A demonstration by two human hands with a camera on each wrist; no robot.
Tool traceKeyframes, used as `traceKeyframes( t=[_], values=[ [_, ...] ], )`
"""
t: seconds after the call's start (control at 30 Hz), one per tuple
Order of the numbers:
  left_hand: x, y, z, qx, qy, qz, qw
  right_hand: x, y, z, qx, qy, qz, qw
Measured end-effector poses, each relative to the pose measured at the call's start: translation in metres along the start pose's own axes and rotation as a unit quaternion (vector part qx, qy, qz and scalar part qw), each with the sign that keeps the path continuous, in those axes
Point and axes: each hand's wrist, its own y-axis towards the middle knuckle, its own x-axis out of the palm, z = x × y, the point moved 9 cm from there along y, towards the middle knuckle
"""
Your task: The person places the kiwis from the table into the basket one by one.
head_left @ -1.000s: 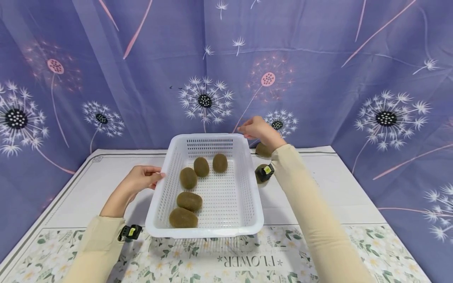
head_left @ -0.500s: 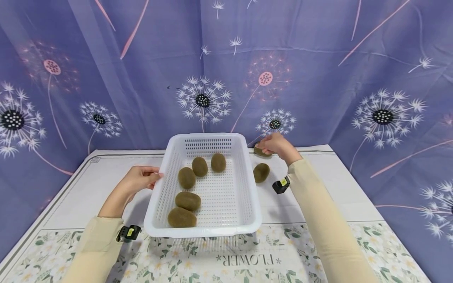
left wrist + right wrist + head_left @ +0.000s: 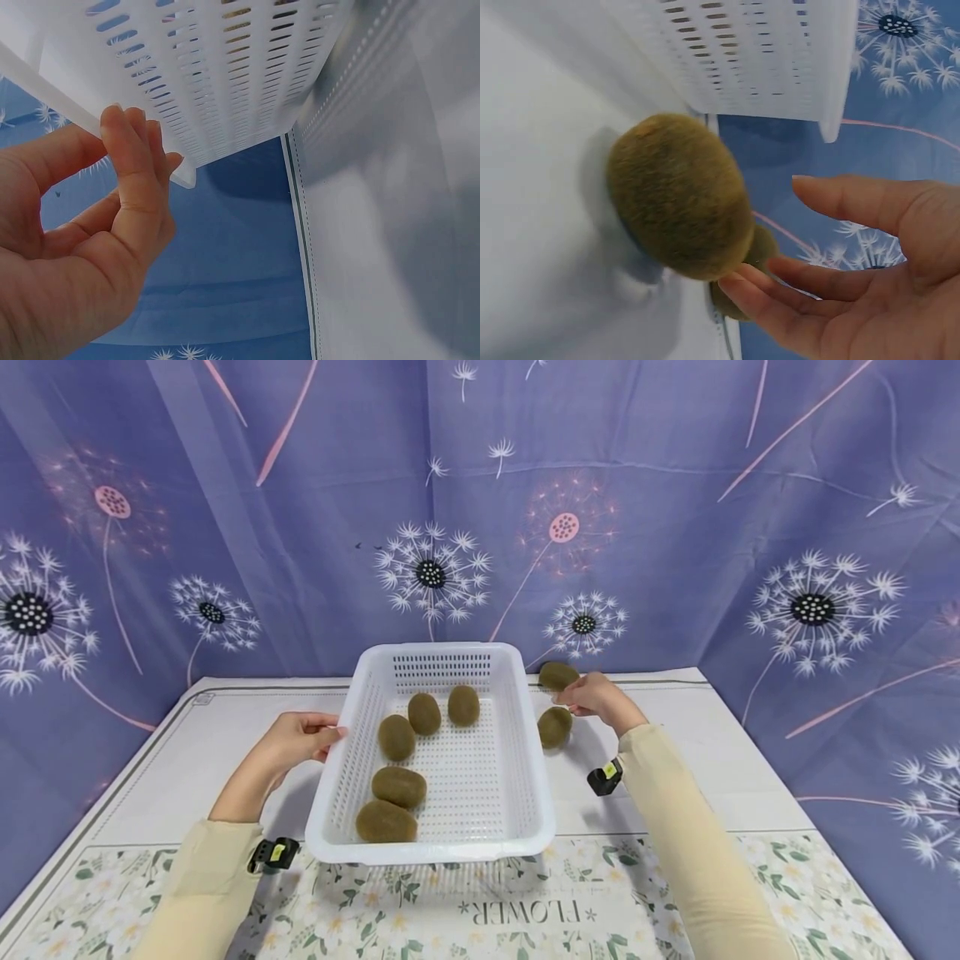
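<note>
My left hand (image 3: 296, 743) pinches the left rim of a white plastic basket (image 3: 534, 768); the left wrist view shows the thumb and fingers on either side of that rim. Several brown kiwifruits lie inside, among them one kiwifruit (image 3: 463, 706) near the far wall. Outside the basket, on its right, are a nearer kiwifruit (image 3: 554, 727) and a farther kiwifruit (image 3: 558, 676). Beside the nearer one is my right hand (image 3: 597, 699), thumb and fingers apart with nothing held. In the right wrist view its fingertips (image 3: 733, 283) come close to this kiwifruit (image 3: 679, 199); contact is unclear.
A table (image 3: 675, 760) with a white and floral cover lies under everything. Behind it hangs a purple dandelion-print curtain (image 3: 315, 552), which also stands along both sides. The basket takes up the table's middle.
My right hand has moved from the basket's far right corner to the farther kiwifruit, then back toward me to the nearer one. The left hand keeps its grip on the rim.
</note>
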Motion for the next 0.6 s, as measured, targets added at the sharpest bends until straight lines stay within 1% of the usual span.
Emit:
traceKeyframes(
  t=[0.2,0.33,0.5,0.6],
  values=[
    [0.0,0.0,0.0,0.0,0.0,-0.001,1.0,0.008,0.002,0.012,0.007,-0.032,-0.013,0.9994],
    [0.0,0.0,0.0,0.0,-0.002,0.0,1.0,0.013,0.004,0.016,0.003,-0.061,-0.019,0.998],
    [0.0,0.001,0.001,0.002,-0.001,0.0,1.0,0.017,0.005,0.021,0.015,-0.065,-0.024,0.9975],
    [0.0,0.001,0.0,0.0,0.0,0.001,1.0,0.017,0.007,0.024,0.026,-0.067,-0.02,0.9972]
  ],
)
